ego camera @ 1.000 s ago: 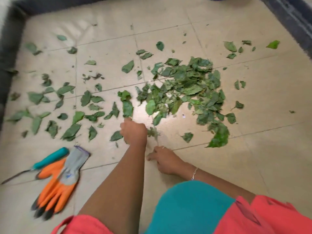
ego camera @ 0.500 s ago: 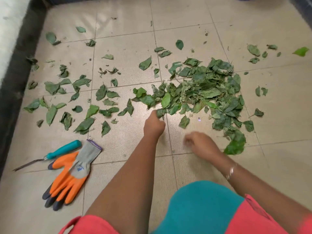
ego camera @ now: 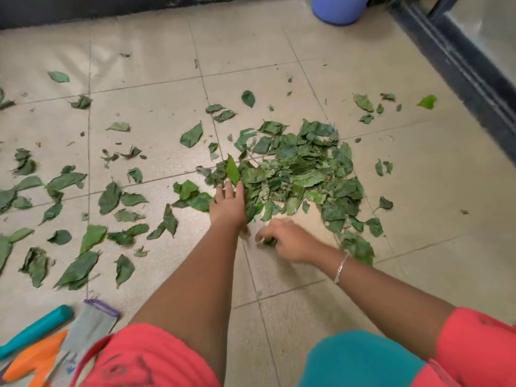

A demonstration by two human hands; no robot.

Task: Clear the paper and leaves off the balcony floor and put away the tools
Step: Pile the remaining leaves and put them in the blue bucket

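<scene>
1. Floor (ego camera: 279,43): beige tiles with grey grout lines; a dark wall base runs along the top edge and a dark door track along the right
2. Leaf pile (ego camera: 301,174): dense heap of green leaves at centre, spread across a tile joint
3. Scattered leaves (ego camera: 69,180): many loose single leaves over the left half of the floor, well apart from one another; a few more lie near the door track at upper right
4. Left hand (ego camera: 227,203): palm down, fingers spread and extended, flat against the left edge of the leaf pile; one leaf stands upright just beyond the fingertips
5. Right hand (ego camera: 290,241): just beside the left hand, at the near edge of the pile, fingers curled around a small clump of leaves; a thin bracelet (ego camera: 341,268) sits on the wrist
6. Tool with teal handle (ego camera: 36,329): lying on the floor at lower left, its working end out of frame
7. Glove (ego camera: 83,331): grey cuff with purple trim, orange palm, touching the teal handle's side
8. Blue container (ego camera: 339,8): at the top edge, partly cut off
</scene>
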